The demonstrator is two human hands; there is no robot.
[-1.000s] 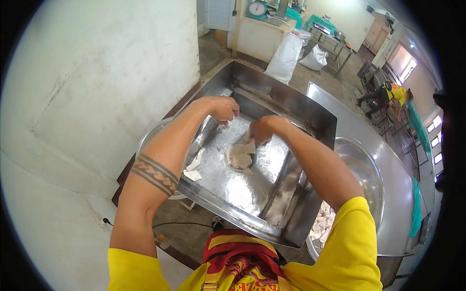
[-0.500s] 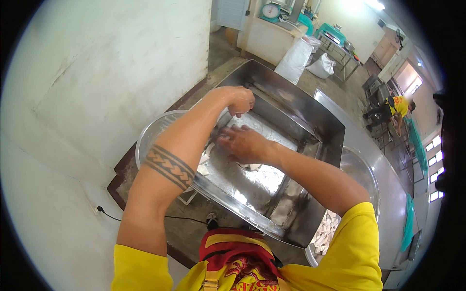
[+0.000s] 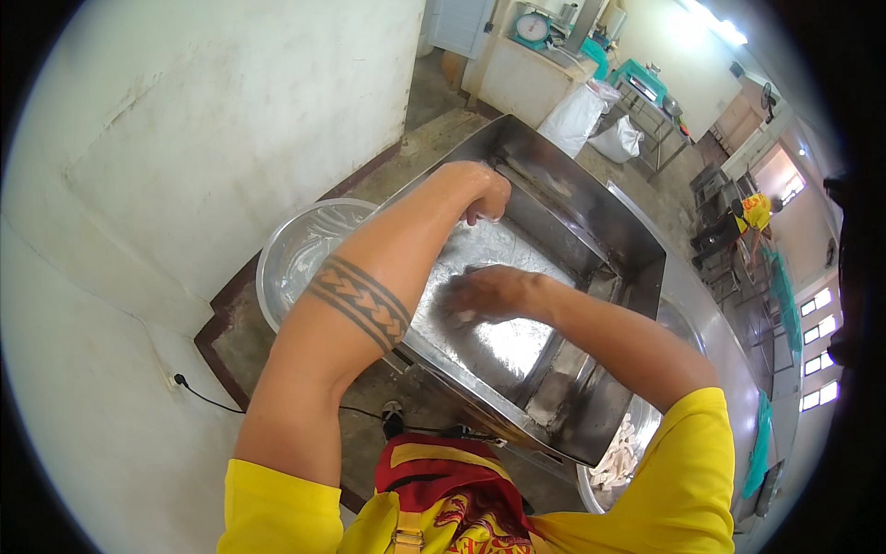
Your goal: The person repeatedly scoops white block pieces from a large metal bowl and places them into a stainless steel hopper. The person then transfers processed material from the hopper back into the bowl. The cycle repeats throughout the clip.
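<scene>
Both my arms reach over a deep rectangular stainless-steel tray (image 3: 591,189) with a wet, shiny floor. My left hand (image 3: 486,198) is bent down over its far left part, fingers curled; whatever they hold, if anything, is hidden. Nearer to me, my right hand (image 3: 491,294) hovers low over or touches the tray's floor, its fingers smeared by motion. A small pale patch shows beneath that hand, too blurred to name. At the left, partly behind my left forearm, stands a round metal basin (image 3: 277,263).
Pale sliced pieces (image 3: 616,459) lie in another round basin at the lower right, partly under the tray. A white wall (image 3: 203,138) closes off the left. A black cord (image 3: 210,391) crosses the floor. White sacks (image 3: 568,120) stand behind the tray; a person (image 3: 752,214) works far right.
Both hands have shifted right, the right hand also slightly nearer to me. Pale pieces seen by my left forearm and under my right hand no longer show plainly. More of the left basin is visible.
</scene>
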